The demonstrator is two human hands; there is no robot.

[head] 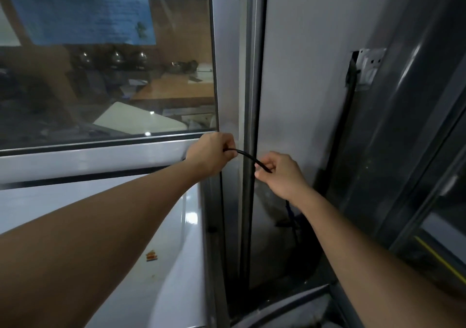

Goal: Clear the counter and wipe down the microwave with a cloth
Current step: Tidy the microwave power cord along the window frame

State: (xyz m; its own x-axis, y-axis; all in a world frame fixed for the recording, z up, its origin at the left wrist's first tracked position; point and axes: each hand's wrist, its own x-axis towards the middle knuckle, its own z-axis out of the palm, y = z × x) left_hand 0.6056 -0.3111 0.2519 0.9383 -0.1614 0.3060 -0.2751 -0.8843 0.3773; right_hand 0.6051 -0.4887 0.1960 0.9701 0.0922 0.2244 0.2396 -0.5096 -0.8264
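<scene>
A thin black cord [248, 156] stretches between my two hands in front of a grey window frame post [249, 75]. My left hand [211, 155] pinches one end of the cord with curled fingers. My right hand [280, 174] grips the other end a little lower and to the right. A white glossy appliance top [161, 227] with a small orange sticker [151, 256] lies below my left forearm. More dark cable [292, 219] hangs below my right wrist. No cloth is in view.
A glass window [106, 75] with a blue paper sheet [80, 7] fills the upper left. A white wall socket [369, 68] sits on the grey wall at the right, with a black strip running down from it. A dark cabinet edge [416, 151] stands at the far right.
</scene>
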